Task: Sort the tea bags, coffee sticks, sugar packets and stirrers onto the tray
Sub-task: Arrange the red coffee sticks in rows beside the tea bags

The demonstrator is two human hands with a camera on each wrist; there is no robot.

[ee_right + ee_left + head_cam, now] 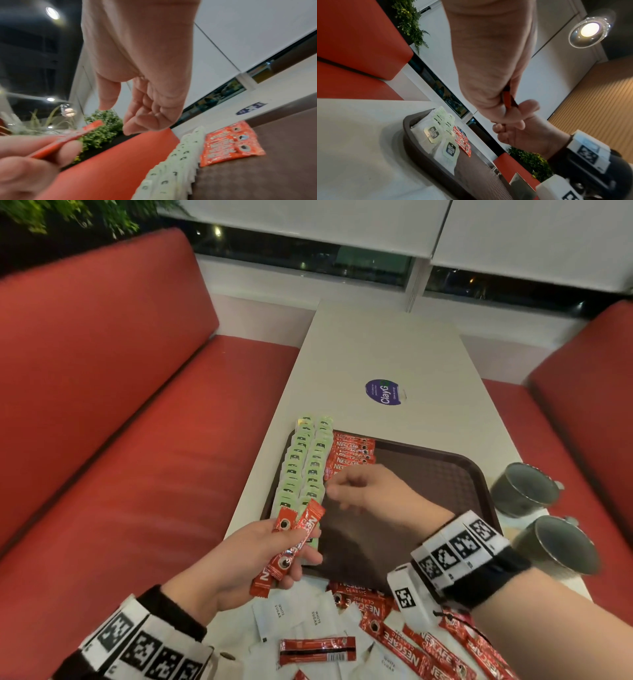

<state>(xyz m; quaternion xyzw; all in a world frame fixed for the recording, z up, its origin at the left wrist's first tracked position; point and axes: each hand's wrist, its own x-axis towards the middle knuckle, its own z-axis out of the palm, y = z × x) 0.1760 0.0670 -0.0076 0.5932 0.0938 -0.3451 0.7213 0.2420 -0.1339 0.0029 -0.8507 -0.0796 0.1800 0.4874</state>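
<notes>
My left hand (pixel 274 546) grips a few red coffee sticks (pixel 294 542) over the near left corner of the brown tray (pixel 431 470). My right hand (pixel 337 491) hovers above the tray, fingers loosely curled and holding nothing; the right wrist view shows the right hand (pixel 135 119) the same way. On the tray's left side lie two rows of green tea bags (pixel 305 463), with a stack of coffee sticks (pixel 351 451) beside them. Loose coffee sticks (pixel 400 645) and white sugar packets (pixel 294 614) lie heaped on the table in front of the tray. I see no stirrers.
Two dark metal cups (pixel 524 487) (pixel 555 546) stand right of the tray. A purple round sticker (pixel 383 392) marks the white table (pixel 376 347) beyond it. Red benches (pixel 137 422) run along both sides.
</notes>
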